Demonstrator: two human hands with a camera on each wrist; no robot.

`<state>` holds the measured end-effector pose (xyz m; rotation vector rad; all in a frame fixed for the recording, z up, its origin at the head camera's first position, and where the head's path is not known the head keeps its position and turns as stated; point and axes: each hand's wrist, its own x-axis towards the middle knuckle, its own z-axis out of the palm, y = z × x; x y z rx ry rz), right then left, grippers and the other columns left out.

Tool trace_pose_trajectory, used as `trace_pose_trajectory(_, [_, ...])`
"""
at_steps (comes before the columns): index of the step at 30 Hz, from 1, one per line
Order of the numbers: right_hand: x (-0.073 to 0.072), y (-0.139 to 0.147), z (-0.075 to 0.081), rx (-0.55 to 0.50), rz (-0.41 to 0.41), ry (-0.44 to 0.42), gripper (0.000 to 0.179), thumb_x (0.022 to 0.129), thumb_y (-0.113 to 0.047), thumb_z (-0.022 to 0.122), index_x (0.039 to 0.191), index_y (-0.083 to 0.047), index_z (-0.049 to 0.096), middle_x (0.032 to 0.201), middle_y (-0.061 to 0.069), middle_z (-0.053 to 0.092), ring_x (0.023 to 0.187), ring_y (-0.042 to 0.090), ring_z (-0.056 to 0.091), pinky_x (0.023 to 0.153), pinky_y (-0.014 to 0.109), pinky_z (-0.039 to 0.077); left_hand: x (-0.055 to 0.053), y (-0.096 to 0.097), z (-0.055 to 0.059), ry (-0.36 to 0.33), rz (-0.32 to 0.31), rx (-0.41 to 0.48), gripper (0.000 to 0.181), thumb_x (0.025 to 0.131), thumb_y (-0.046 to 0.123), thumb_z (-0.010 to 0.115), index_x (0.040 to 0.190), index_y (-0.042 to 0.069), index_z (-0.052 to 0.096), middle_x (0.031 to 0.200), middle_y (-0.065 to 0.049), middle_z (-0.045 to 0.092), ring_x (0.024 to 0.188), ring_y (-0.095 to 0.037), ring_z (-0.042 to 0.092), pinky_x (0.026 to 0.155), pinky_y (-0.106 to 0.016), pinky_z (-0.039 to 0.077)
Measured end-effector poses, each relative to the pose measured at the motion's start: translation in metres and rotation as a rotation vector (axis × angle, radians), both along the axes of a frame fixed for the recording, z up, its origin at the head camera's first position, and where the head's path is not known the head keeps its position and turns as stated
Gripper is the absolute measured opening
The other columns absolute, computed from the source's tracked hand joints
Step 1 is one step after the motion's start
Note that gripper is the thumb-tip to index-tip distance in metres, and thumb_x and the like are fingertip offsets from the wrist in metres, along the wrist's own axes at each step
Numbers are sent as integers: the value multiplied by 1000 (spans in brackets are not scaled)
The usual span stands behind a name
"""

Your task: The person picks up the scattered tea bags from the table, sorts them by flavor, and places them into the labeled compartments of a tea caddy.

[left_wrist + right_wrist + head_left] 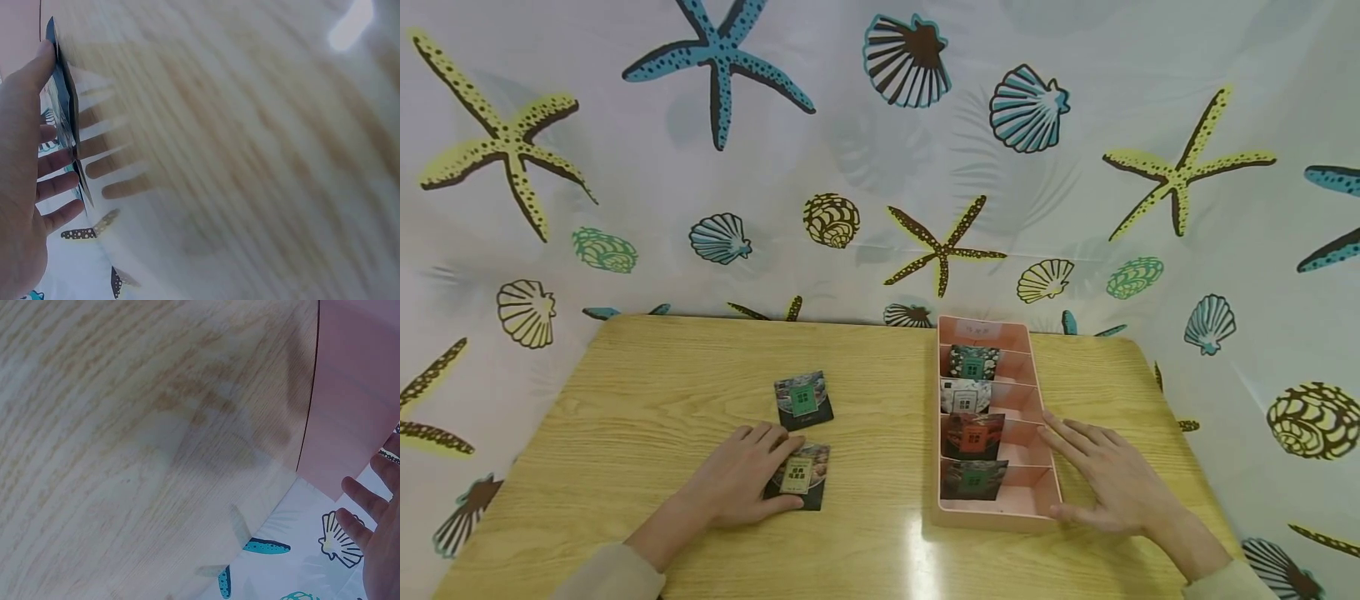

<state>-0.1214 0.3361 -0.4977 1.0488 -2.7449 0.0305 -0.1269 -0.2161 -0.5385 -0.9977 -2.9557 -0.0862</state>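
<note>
My left hand [737,475] rests over a dark tea bag packet [808,479] with a pale yellow label, fingers along its upper edge and thumb at its lower edge. The packet lies on the table, partly covered by the hand. Just beyond it is another dark tea bag packet [803,400], this one with a green label. On the right, a pink compartment box [992,518] stands lengthwise, and my right hand [1108,475] touches its right side with fingers extended. In the right wrist view, the fingers [365,500] are spread beside the pink wall.
Inside the box are a green-labelled packet [973,481], a red-labelled one [973,437], a white one [965,397] and a leafy green one [974,363], each in its own compartment. A curtain [850,167] printed with shells and starfish hangs behind the wooden table [880,400].
</note>
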Motion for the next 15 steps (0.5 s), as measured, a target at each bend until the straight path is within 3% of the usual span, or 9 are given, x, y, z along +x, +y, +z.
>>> trace_pose_trajectory(8, [-1,0,-1,3,8,15,106,77,-74,75,161,-16,45,164,9,49,135,34,60,103,57,52,-3,3,-1,40,-11,-2,87,92,83,53,146,14,60,117,-5,60,106,-22,55,97,-48,53])
trace_pose_trajectory(15, [0,0,0,4,-3,1,106,78,-73,75,161,-16,44,165,9,49,136,34,60,103,59,52,-6,7,2,110,-13,11,78,92,81,56,136,18,66,109,-2,55,95,-18,47,86,-42,47])
